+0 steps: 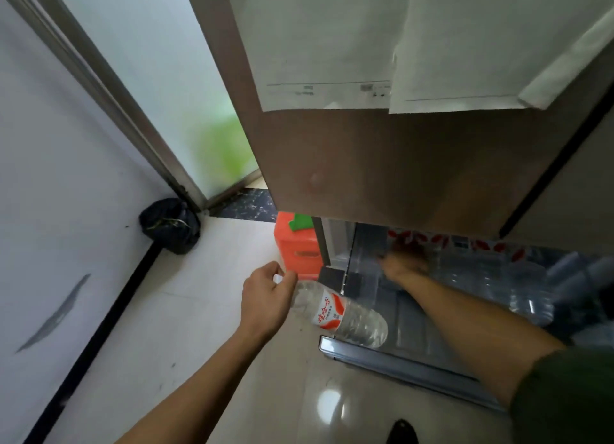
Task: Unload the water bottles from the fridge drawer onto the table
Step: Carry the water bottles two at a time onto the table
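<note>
My left hand [267, 294] grips the white cap end of a clear water bottle [342, 314] with a red and white label. The bottle lies tilted out over the left front corner of the pulled-out fridge drawer [398, 364]. My right hand [403, 264] reaches deep into the drawer, blurred, at the red-labelled bottles [432, 241] at its back. Whether it grips one I cannot tell. Several more clear bottles [528, 294] lie in the right part of the drawer. The table is out of view.
The brown fridge door [382, 164] hangs above the drawer with white papers [332, 61] on it. An orange plastic stool [295, 247] stands left of the fridge. A black bag [169, 226] sits in the corner by the glass door [159, 78]. White floor tiles lie below.
</note>
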Tool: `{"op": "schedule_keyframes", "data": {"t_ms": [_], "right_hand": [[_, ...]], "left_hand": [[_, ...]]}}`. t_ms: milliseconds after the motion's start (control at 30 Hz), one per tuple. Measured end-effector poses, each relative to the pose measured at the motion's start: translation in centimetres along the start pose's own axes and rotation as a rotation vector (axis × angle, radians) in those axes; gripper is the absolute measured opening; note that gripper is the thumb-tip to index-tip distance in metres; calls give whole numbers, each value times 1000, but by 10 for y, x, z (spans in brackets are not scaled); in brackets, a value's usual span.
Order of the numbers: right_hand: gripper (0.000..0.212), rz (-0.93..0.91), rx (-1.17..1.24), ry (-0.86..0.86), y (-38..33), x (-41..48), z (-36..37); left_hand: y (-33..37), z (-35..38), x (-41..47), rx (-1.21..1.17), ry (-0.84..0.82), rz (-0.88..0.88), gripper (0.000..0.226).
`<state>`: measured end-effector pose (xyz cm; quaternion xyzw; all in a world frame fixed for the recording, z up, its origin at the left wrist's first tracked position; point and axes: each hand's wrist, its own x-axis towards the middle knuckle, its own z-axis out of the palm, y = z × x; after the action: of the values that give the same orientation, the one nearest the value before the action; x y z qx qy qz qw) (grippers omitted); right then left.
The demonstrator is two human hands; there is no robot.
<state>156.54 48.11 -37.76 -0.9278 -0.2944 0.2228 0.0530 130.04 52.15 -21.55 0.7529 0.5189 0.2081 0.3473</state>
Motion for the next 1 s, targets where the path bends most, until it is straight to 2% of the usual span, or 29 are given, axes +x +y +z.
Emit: {"op": "schedule_keyframes", "data": {"t_ms": [67, 200, 233, 367, 433, 567, 667, 733, 800, 900, 1000], "right_hand": [[72, -18, -180, 47, -9, -1, 18], [53, -76, -174, 21, -12, -32, 17], [57, -104, -138, 17, -6, -39, 18], [108, -157, -72, -61, 33, -74, 18], [116, -141, -110, -135, 55, -88, 16], [104, -150, -225, -166, 104, -116, 2], [79, -87, -266, -278, 133, -126, -5], [74, -77, -315, -304, 140, -126, -11], [70, -149, -393, -214, 128, -122, -16], [49, -309, -412, -23, 83, -108, -16], [39, -405, -435, -18, 39, -92, -6]], "left_hand": [[-8, -3, -1, 7, 14, -19, 37], [-19, -6, -1, -4, 22, -8, 37], [-20, -6, 0, -3, 13, 1, 37], [-14, -3, 8, 15, -27, 67, 36], [-13, 3, 14, 39, -62, 116, 33], [-7, 19, 19, 76, -109, 199, 31], [-1, 25, 13, 122, -125, 268, 21], [-2, 27, 7, 147, -124, 301, 20], [-5, 27, 0, 172, -111, 318, 22], [-10, 23, -10, 195, -99, 301, 23], [-18, 21, -14, 212, -85, 271, 28]]}}
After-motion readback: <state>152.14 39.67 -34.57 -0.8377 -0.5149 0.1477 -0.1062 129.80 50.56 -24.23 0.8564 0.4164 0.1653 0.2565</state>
